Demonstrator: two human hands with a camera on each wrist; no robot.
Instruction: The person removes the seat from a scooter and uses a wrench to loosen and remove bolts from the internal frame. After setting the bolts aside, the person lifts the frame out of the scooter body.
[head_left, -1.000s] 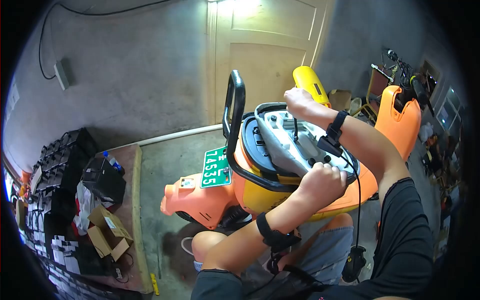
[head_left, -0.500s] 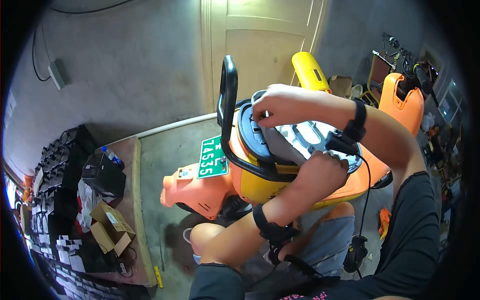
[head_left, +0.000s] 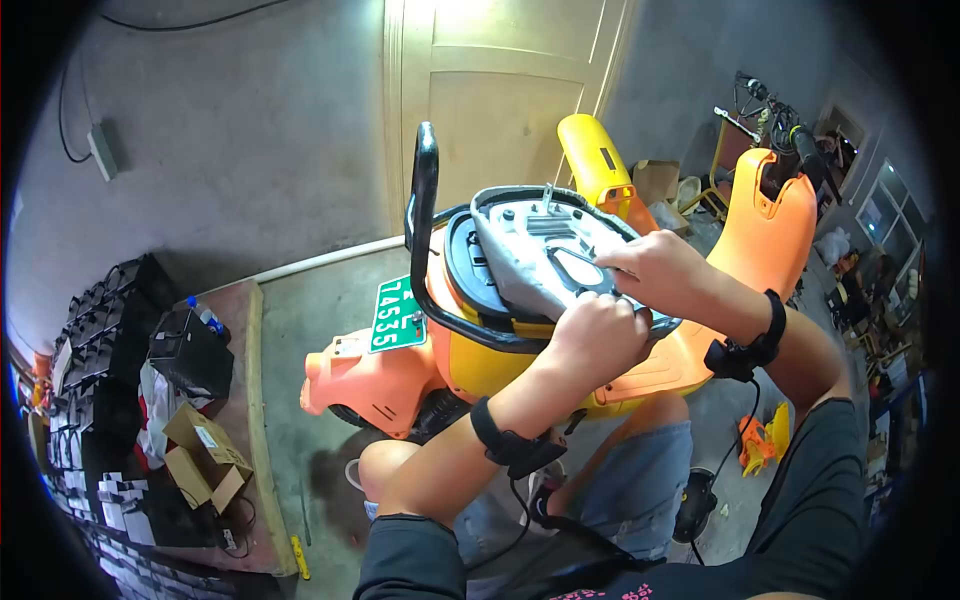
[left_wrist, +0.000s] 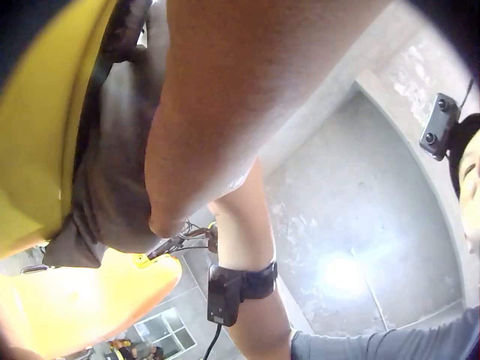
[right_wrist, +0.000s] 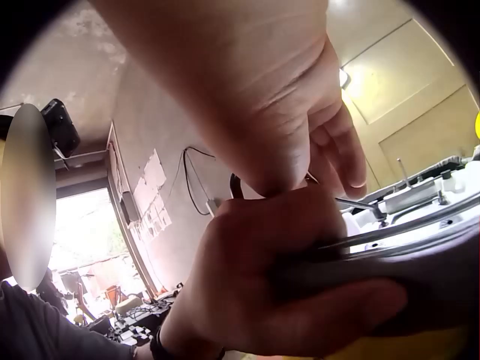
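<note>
An upturned seat, its white underside facing up and grey cover wrapped round it, lies on the orange and yellow scooter. My left hand grips the seat's near edge; the right wrist view shows this hand curled round the dark rim. Just beyond it, my right hand is over the underside with bent fingers. In the right wrist view the right hand meets the left; its thumb tip and whatever it may pinch are hidden. Grey fabric hangs beside my left hand in the left wrist view.
A black rear rail rises left of the seat. Orange bodywork and a yellow cover stand beyond. An open cardboard box and black cases are at left; orange and yellow pieces lie on the floor at right.
My right hand has moved from the seat's far side, across its left end, back right beside my left hand. My left hand has kept its grip on the near edge. The head view has shifted slightly.
</note>
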